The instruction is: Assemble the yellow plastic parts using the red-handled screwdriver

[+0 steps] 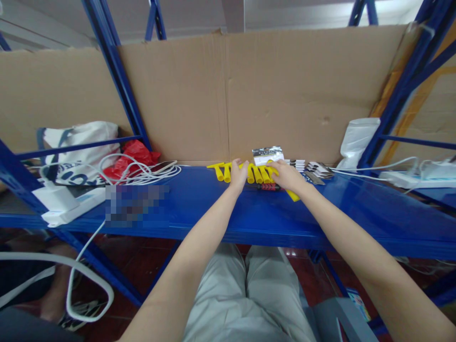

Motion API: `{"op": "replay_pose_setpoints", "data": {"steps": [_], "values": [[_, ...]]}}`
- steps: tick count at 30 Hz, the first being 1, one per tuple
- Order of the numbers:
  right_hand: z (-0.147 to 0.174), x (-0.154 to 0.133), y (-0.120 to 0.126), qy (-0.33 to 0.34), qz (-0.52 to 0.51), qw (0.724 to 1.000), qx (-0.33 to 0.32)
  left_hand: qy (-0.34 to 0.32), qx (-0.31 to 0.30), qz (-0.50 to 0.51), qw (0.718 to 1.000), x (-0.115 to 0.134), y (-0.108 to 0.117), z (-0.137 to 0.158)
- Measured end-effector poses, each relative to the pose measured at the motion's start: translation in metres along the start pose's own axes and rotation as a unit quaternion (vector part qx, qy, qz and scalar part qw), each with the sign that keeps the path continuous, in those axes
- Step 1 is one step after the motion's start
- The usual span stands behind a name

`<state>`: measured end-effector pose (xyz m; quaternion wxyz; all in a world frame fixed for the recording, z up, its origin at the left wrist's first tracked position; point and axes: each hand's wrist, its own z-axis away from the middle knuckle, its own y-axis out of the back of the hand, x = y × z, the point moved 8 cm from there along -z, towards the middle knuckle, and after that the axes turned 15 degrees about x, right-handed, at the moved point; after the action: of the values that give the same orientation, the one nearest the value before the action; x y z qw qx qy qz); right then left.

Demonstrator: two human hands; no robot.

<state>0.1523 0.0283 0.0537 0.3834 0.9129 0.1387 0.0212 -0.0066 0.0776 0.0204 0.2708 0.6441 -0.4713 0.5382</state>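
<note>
Several yellow T-shaped pieces (251,175) with tube-like stems lie side by side along the back of the blue shelf. My left hand (238,175) is closed over the middle of the row, its fingers around one of the pieces and mostly covering it. At the right end, my right hand (284,174) curls its fingers on another yellow piece (272,169). A separate yellow stem (292,195) pokes out below my right wrist. In front of the row, partly hidden by that hand, lies a red and black handle (268,187).
Behind my right hand are a printed packet (268,155) and stacked cards with flat metal pieces (317,172). A white pouch (358,142) leans at right. Coiled white cable (149,176), a power strip (76,204), a red bag (133,156) and a cloth bag (85,137) occupy the left.
</note>
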Motion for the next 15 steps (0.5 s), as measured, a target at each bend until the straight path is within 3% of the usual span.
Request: {"op": "replay_pose_setpoints", "data": {"steps": [3,6,10,15], "values": [[-0.010,0.028,0.026,-0.040,0.027,0.997,0.058,-0.150,-0.037,-0.062,0.986,0.015,-0.007,0.010],[-0.017,0.066,0.055,-0.097,0.075,0.990,0.072,-0.237,-0.094,-0.098,0.962,0.021,-0.018,0.027],[-0.016,0.119,0.084,-0.155,0.145,0.977,0.030,-0.282,-0.131,-0.139,0.940,0.023,-0.027,0.039],[0.002,0.190,0.105,-0.199,0.227,0.953,-0.023,-0.298,-0.121,-0.158,0.934,0.023,-0.025,0.037]]}}
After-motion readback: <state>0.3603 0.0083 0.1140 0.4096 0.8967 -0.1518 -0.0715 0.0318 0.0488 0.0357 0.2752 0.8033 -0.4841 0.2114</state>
